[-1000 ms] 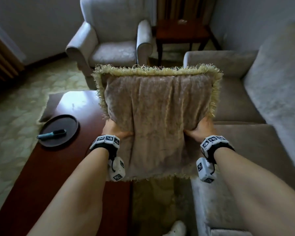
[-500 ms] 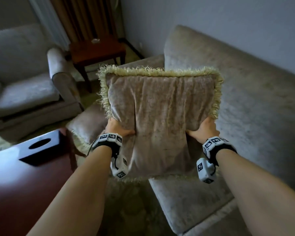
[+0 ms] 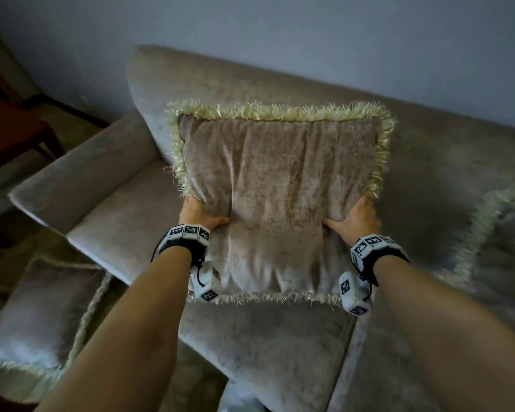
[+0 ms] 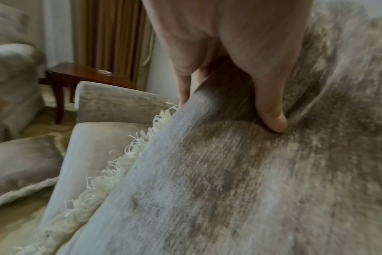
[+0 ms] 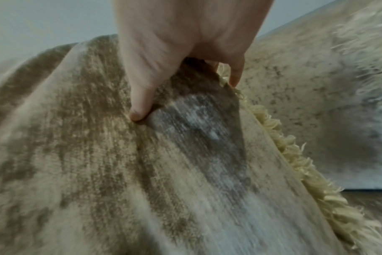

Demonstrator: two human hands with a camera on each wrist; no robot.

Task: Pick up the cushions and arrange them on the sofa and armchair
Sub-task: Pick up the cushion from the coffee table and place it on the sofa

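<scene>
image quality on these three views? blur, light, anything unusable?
Head view: dim and bluish, held cushion fairly sharp, second cushion at the right edge smeared by motion blur. Left wrist view: left hand very close and soft, fringe readable, armchair blurred. Right wrist view: warmer, right hand soft, cushion fabric streaked towards the bottom.

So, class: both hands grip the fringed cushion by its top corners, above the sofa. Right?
No. The head view shows the left hand and right hand gripping the fringed cushion's side edges, low down, above the sofa.
</scene>
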